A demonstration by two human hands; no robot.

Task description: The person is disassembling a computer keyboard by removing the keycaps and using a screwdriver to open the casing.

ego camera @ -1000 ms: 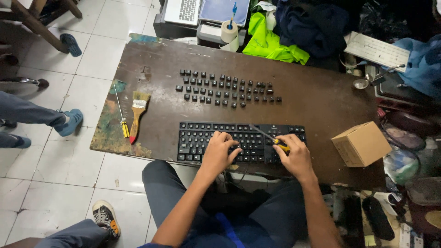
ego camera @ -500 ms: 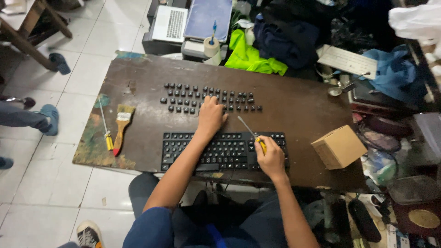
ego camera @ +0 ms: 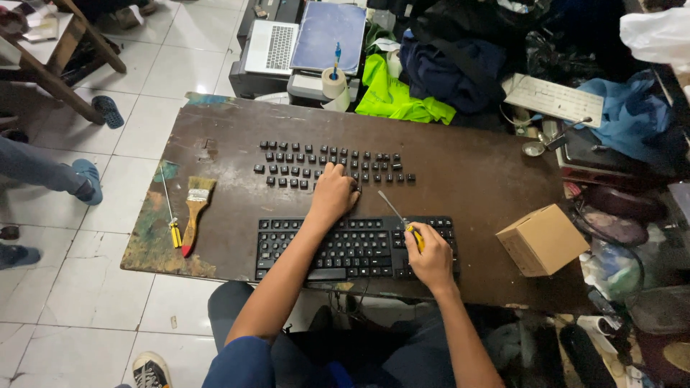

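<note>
**Loose keycaps and a pointed tool: where this could slip**

The left hand (ego camera: 332,195) rests on the lower right part of the rows of loose keycaps (ego camera: 327,164) laid out in the middle of the table (ego camera: 467,172). Its fingers are curled down over one or two caps; whether they pinch a cap cannot be told from above. The right hand (ego camera: 430,257) lies on the right end of the black keyboard (ego camera: 345,248), which sits along the near edge of the table, and its fingers are pressed together around the yellow handle of a screwdriver (ego camera: 399,216), the thin blade pointing away toward the keycaps.

Risks, as a judgement: the heel of the left hand crosses the ordered rows, so a careless drag could scatter the caps and lose their order. The blade tip stands close to the left wrist, so a slip could jab it or scratch the keyboard. The keyboard's near edge lies right at the table's near edge, so downward pressure could tip it toward the lap.

A paintbrush (ego camera: 194,213) and a second small screwdriver (ego camera: 169,215) lie near the left edge, a cardboard box (ego camera: 543,241) near the right edge, all well apart from the hands.
</note>
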